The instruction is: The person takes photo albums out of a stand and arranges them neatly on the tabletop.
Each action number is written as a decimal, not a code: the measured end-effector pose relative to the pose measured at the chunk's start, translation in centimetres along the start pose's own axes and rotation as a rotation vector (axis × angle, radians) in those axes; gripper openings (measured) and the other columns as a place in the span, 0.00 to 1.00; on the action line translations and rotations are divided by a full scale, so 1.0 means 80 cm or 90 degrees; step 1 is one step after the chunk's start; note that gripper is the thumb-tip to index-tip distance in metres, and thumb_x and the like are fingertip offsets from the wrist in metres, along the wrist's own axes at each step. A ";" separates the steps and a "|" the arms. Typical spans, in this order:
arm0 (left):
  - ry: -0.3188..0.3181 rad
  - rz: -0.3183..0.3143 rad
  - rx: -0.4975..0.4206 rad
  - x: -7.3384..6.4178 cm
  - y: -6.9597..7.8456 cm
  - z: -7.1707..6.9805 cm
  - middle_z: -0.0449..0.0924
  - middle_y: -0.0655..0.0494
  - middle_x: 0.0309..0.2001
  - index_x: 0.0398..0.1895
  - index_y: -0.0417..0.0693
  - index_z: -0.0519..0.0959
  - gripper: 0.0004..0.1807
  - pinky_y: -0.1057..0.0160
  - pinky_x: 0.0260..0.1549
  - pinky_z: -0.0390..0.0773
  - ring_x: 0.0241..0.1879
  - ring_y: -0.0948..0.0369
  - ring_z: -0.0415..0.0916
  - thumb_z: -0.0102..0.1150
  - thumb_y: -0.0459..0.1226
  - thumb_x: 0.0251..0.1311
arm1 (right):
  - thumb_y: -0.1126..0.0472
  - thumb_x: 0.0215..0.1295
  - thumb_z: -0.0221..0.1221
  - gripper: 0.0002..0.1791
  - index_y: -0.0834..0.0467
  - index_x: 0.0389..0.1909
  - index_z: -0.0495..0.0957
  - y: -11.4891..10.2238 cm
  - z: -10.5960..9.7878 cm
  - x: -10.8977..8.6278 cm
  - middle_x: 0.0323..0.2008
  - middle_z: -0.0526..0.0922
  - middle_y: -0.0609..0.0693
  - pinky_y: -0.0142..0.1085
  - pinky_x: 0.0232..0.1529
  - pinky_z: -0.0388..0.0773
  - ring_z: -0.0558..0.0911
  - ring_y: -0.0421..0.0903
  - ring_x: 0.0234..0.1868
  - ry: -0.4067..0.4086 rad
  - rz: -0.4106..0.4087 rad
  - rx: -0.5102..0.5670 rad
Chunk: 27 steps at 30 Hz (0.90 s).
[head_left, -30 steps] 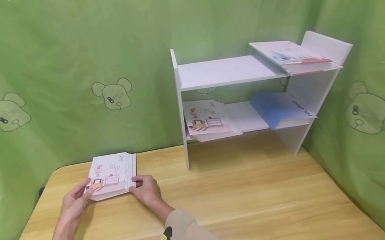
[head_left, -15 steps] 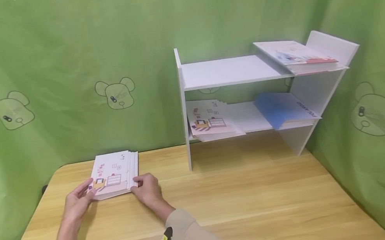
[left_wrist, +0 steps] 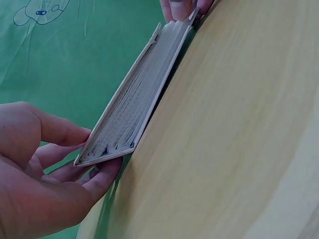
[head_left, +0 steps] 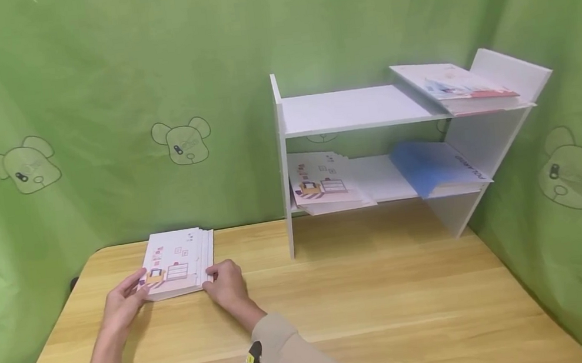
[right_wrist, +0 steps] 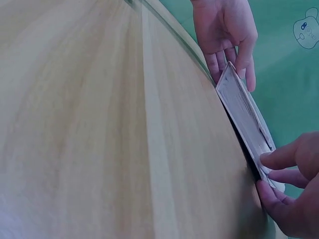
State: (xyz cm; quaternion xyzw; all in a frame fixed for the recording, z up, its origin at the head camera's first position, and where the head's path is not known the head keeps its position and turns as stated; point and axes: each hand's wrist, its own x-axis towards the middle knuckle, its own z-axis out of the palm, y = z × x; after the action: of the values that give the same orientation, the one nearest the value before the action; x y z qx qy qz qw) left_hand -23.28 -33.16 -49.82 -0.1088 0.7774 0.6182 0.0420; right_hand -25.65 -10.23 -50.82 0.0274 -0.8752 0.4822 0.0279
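Note:
A thick white hardcover book (head_left: 171,259), printed with a desk, cabinet and picture frames, lies at the left of the table near the curtain. My left hand (head_left: 123,302) grips its left edge, thumb on the cover and fingers under the spine, as the left wrist view (left_wrist: 55,169) shows. On the other side my right hand (head_left: 227,283) pinches the right edge, where the inner pages and lower cover stick out past the top cover. In the right wrist view the book (right_wrist: 244,114) sits slightly raised, with a dark gap along its lower side.
A white two-tier shelf (head_left: 347,110) stands to the right on the wooden table (head_left: 368,309). Its lower tier holds a similar white book (head_left: 322,178) and a blue book (head_left: 433,166); a red-and-white book (head_left: 459,87) lies on top. A green curtain (head_left: 223,41) surrounds the table.
The head view has turned slightly left, so the scene sits further right. Both hands keep their hold on the book, which stays in about the same place.

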 end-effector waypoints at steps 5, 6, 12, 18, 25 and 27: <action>-0.005 0.013 -0.001 0.000 0.004 0.002 0.47 0.31 0.78 0.80 0.38 0.52 0.33 0.83 0.48 0.73 0.75 0.40 0.54 0.48 0.29 0.75 | 0.71 0.52 0.72 0.15 0.62 0.44 0.89 0.002 -0.003 0.003 0.30 0.80 0.47 0.27 0.29 0.75 0.73 0.37 0.30 0.001 -0.008 -0.008; -0.006 0.013 -0.001 0.000 0.004 0.002 0.47 0.31 0.78 0.80 0.39 0.51 0.33 0.83 0.49 0.74 0.75 0.40 0.54 0.48 0.29 0.75 | 0.71 0.52 0.72 0.15 0.62 0.44 0.89 0.002 -0.004 0.003 0.31 0.80 0.47 0.27 0.30 0.75 0.73 0.37 0.30 -0.001 -0.005 -0.009; 0.001 0.012 0.019 -0.003 0.003 0.002 0.45 0.31 0.79 0.80 0.39 0.52 0.33 0.81 0.51 0.73 0.76 0.39 0.53 0.47 0.29 0.75 | 0.73 0.52 0.70 0.16 0.63 0.44 0.89 0.004 -0.004 0.002 0.31 0.79 0.47 0.28 0.32 0.76 0.73 0.37 0.31 -0.018 -0.015 0.000; -0.011 0.003 0.015 -0.007 0.004 0.000 0.43 0.31 0.79 0.80 0.39 0.50 0.34 0.80 0.50 0.75 0.74 0.38 0.56 0.47 0.30 0.76 | 0.74 0.54 0.66 0.17 0.63 0.45 0.87 0.005 -0.008 -0.001 0.32 0.80 0.50 0.28 0.33 0.76 0.74 0.39 0.33 -0.037 -0.031 0.029; -0.012 0.049 0.056 -0.014 0.013 -0.003 0.53 0.23 0.74 0.78 0.31 0.54 0.32 0.77 0.47 0.78 0.54 0.64 0.77 0.49 0.29 0.74 | 0.74 0.50 0.63 0.23 0.63 0.51 0.85 0.008 -0.017 0.002 0.40 0.83 0.54 0.32 0.42 0.83 0.81 0.44 0.40 -0.080 -0.020 0.079; -0.008 0.066 0.064 -0.015 0.016 -0.003 0.56 0.22 0.72 0.76 0.28 0.56 0.31 0.75 0.47 0.80 0.51 0.66 0.78 0.49 0.29 0.75 | 0.74 0.50 0.63 0.24 0.63 0.52 0.84 0.008 -0.021 0.003 0.41 0.83 0.54 0.32 0.42 0.83 0.82 0.46 0.41 -0.089 -0.017 0.091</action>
State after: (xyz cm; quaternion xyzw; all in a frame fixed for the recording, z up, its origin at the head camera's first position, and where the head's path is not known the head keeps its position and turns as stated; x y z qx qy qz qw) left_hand -22.40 -33.02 -48.26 -0.0625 0.8117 0.5804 0.0202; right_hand -25.90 -8.47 -50.44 0.0746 -0.8378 0.5402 -0.0284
